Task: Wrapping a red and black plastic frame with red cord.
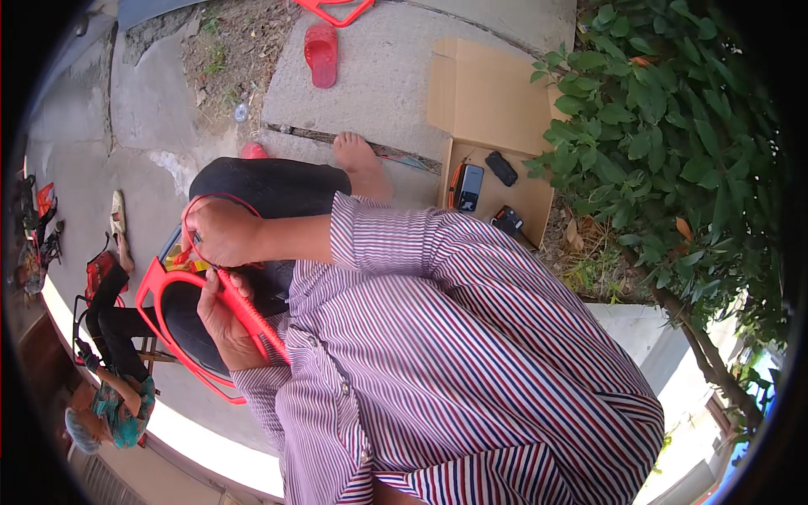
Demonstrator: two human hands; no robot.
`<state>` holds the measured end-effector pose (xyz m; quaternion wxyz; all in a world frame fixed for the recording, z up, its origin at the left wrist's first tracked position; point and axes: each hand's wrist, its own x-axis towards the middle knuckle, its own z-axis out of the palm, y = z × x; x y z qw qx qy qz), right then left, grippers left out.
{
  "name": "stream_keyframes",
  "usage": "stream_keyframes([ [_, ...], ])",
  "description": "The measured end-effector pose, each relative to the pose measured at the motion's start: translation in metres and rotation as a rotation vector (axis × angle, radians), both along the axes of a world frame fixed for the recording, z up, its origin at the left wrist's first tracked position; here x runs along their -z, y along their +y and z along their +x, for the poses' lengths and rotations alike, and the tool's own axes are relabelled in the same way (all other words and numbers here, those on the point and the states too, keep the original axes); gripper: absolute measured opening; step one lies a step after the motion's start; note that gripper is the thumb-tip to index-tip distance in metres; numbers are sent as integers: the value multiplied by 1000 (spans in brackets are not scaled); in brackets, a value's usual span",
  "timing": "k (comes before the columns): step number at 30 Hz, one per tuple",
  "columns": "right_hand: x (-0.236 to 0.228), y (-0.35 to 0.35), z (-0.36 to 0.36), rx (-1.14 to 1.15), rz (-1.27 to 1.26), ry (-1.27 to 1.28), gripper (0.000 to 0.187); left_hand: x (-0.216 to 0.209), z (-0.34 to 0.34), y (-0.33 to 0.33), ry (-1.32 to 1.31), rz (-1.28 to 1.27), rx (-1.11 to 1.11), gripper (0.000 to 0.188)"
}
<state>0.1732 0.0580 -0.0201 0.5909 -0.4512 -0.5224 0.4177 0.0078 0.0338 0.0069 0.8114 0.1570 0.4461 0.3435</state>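
A red curved frame (156, 290) with a ridged, cord-wrapped bar (248, 316) lies across my lap, against my dark trousers. My left hand (220, 320) is closed round that bar, thumb up along it. Just above, my right hand (220, 233) is closed in a fist on a thin red cord (225, 199), which loops over the knuckles and runs down toward the bar. Something yellow (179, 259) shows beneath the right hand, partly hidden. A grey-blue rod (171, 240) is beside it.
An open cardboard box (475, 93) on the right holds a phone-like device (470, 187) and black gadgets (502, 168). Leafy shrubs (665, 143) overhang it. A red slipper (321, 55) and another red frame (337, 12) lie ahead. Another person (122, 412) sits at the left.
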Motion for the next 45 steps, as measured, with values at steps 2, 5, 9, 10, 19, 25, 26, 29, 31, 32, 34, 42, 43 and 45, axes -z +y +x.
stream_keyframes([
  [2, -8, -6, 19, -16, -11, -43, 14, -1, 4, -2, 43, -15, -38, 19],
  [5, -25, -27, 83, -345, -89, -310, 17, 0, 12, 2, 43, -20, 51, 12],
  [9, -34, -62, 143, -764, -380, 65, 12, -8, 16, -6, -31, -30, -68, 12],
  [10, -34, -70, 161, -709, -436, 207, 15, -8, 15, -6, -42, -18, -128, 12],
  [19, 34, -79, 279, 151, -181, 1037, 17, -12, 6, -2, -60, -29, -75, 11],
  [25, -10, -46, 94, -248, -509, 513, 28, -12, 6, -4, -122, 11, -47, 11],
  [26, -17, -46, 68, -321, -583, 402, 31, -12, 6, -4, -118, 9, -26, 11],
  [29, -2, -51, 53, -430, -385, -232, 26, -13, 7, -5, -146, 22, -58, 12],
  [31, -12, -61, 64, -423, -386, -263, 28, -12, 1, -7, -172, 23, -112, 14],
  [32, -16, -67, 70, -401, -393, -289, 32, -13, -3, -6, -206, 5, -133, 14],
  [34, -13, -86, 81, -447, -400, -298, 31, -14, -3, -4, -250, -21, -144, 15],
  [42, 16, -60, 109, -245, -661, 113, 12, 3, -5, -5, -155, 47, -105, 10],
  [43, 15, -49, 113, -155, -763, 55, 12, 4, -3, -4, -161, 48, -101, 10],
  [45, 3, -28, 120, -91, -697, 45, 14, 5, -1, -3, -57, 20, -102, 11],
])
